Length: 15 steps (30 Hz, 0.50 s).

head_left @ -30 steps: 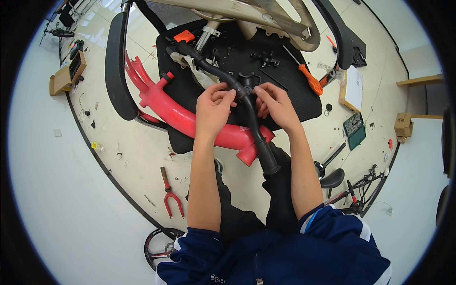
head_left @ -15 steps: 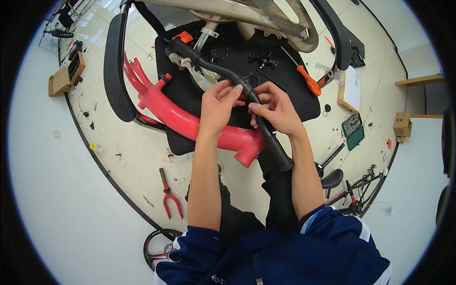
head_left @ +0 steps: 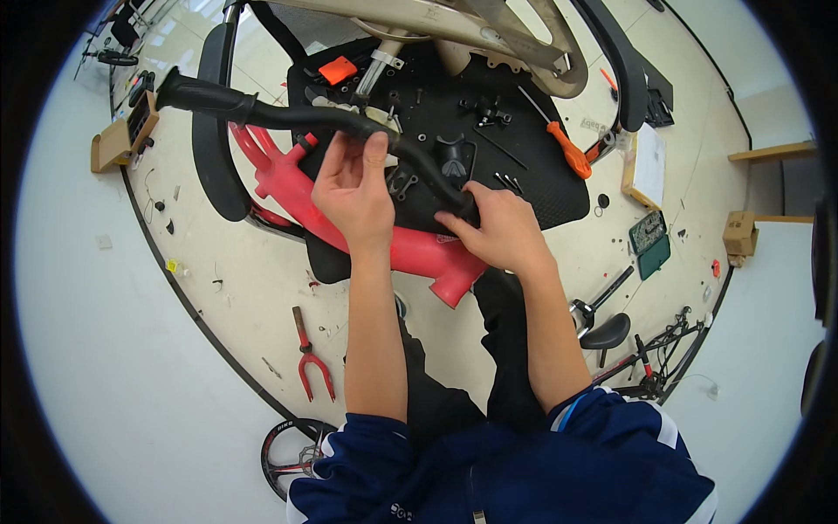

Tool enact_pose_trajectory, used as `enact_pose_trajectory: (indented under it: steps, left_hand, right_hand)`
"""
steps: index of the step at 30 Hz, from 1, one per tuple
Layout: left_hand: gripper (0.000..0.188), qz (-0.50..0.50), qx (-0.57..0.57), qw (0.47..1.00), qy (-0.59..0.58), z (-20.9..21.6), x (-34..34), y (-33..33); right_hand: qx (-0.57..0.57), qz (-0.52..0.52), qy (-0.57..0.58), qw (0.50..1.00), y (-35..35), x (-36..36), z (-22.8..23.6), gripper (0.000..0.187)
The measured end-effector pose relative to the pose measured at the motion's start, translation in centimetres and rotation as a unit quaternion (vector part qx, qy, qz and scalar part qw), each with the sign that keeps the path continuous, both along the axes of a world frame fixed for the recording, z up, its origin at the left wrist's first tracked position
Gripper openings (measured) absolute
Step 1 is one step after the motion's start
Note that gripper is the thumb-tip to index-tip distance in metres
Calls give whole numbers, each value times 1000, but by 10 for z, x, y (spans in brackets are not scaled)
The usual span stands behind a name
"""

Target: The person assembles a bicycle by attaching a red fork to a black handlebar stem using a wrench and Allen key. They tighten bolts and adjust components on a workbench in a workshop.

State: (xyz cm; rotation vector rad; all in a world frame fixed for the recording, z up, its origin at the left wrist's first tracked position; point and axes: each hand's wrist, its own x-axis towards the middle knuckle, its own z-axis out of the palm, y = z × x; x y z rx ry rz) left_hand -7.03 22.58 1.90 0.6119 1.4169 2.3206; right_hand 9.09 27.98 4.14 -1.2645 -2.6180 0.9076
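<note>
A black bicycle handlebar (head_left: 297, 117) is held in both hands above the chair seat, its grip end reaching over the left armrest. My left hand (head_left: 356, 196) pinches the middle of the bar with thumb and fingers. My right hand (head_left: 506, 229) is closed round the other end, hiding much of that end. Below the bar, a red bicycle frame (head_left: 319, 210) lies across the front of the seat. Near the bar on the seat are a black curved clamp-like part (head_left: 451, 157) and several bolts (head_left: 508, 182).
The black chair seat (head_left: 554, 196) carries loose hardware, an orange-handled screwdriver (head_left: 569, 150) and a small orange item (head_left: 339, 70). A pale metal frame (head_left: 436, 19) stands at its back. On the floor lie a red fork (head_left: 314, 367), a saddle (head_left: 607, 332) and a green case (head_left: 653, 255).
The handlebar has swung and shifted left, its far grip now over the left armrest. My left hand moved left with it, and my right hand now grips its near end.
</note>
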Motion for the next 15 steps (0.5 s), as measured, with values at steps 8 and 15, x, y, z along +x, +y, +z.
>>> enact_pose_trajectory:
  steps: [8,15]
  left_hand:
    - [29,-33,29,999,9,-3,-2,-7]
    - [40,-88,-38,995,-21,-4,-3,-13]
  right_hand:
    - [-68,-98,132,984,-10,-17,-6,33]
    - [-278,-230,427,829,-12,-27,-8,34]
